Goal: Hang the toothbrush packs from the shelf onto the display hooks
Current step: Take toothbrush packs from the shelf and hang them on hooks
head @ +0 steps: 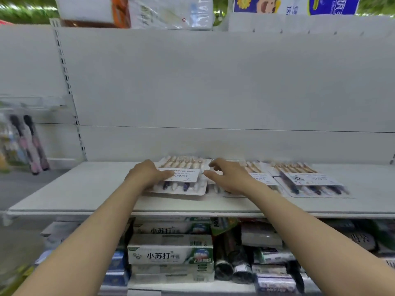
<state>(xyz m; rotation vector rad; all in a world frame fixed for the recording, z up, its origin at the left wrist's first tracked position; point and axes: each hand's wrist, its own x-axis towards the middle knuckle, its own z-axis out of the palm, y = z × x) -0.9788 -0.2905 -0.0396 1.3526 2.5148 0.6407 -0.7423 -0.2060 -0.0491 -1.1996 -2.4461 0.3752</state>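
At a white store shelf (pixel 85 189), chest-high, camera looking down along both bare forearms

- Surface: flat white board, plain white back panel (pixel 213 82) behind it, slotted upright (pixel 64 67) at the panel's left edge
- Above: top shelf with bagged paper goods (pixel 149 11), blurred
- Below: toothpaste boxes (pixel 171 255) stacked in the lower bay, with dark tubes and small cartons to their right
- Far left: a hook rail (pixel 32 102) with hung packs (pixel 27 144) of dark and pink brushes dangling from it, well apart from the hands
- Three groups of toothbrush packs lie flat in a row against the back of the shelf: left pack (pixel 181 176), middle pack (pixel 256 178), right pack (pixel 310 182). The left pack sits on top of another pack, whose edge shows below it
- Left hand (pixel 147 174): on the left end of the left pack, thumb laid across its white label. The fingers are hidden behind the hand, so grip or mere press cannot be told
- Right hand (pixel 228 176): over the gap between left and middle packs, partly covering the middle pack. Fingers spread and bent, holding nothing, thumb tip at the left pack's right edge; contact there not clear
- The left pack lies between the two hands, flat on the pile
- The right pack lies untouched, beside the right forearm
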